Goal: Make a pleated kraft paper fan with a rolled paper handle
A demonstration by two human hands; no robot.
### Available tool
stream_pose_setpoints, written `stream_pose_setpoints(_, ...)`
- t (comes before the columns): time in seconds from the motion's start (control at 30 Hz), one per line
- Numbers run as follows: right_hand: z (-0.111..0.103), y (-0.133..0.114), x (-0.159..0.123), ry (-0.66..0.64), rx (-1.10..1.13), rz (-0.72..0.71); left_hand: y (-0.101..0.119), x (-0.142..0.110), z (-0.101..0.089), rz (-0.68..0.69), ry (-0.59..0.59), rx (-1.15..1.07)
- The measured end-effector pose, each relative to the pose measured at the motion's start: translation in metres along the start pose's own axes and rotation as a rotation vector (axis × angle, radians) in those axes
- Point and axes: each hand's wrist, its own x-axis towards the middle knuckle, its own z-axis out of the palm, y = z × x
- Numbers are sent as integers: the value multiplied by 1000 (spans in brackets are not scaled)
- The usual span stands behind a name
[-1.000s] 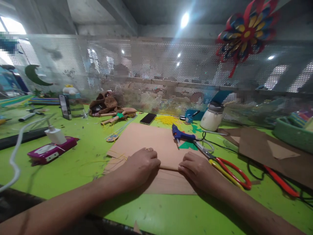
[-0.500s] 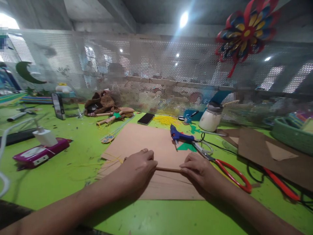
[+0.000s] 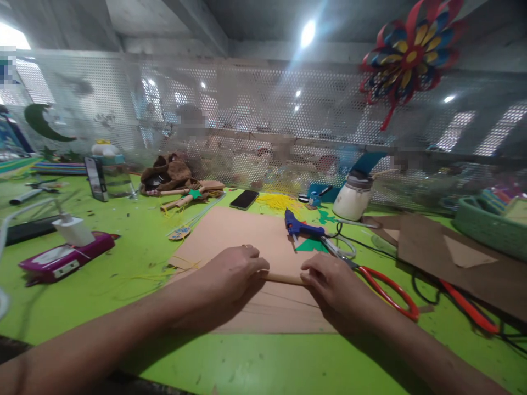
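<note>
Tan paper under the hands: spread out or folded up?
Spread out: the tan paper lies broad and flat on the green table, showing beyond and in front of the left hand and right hand.

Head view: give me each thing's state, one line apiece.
Left hand: curled on brown stick
Right hand: curled on brown stick
Brown stick: lying across brown paper
Brown paper: spread flat
Glue gun: set down, unheld
Scissors: lying down; open or shut unclear
Black phone: lying flat, screen dark
White plug: seated in purple power strip
White jar: upright
</note>
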Motion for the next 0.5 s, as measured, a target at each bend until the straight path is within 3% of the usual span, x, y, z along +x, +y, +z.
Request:
stream_pose_setpoints(0.1, 0, -3, 0, -14, -87, -32, 0, 1, 3, -54, -11, 31)
stream_pose_setpoints(0.33, 8, -1, 2, -3, -201, -69, -5, 7, 3, -12, -83, 115)
stream_pose_setpoints(0.5, 0, -4, -2, -91, -221, -110, -9, 10, 2, 18, -116, 113)
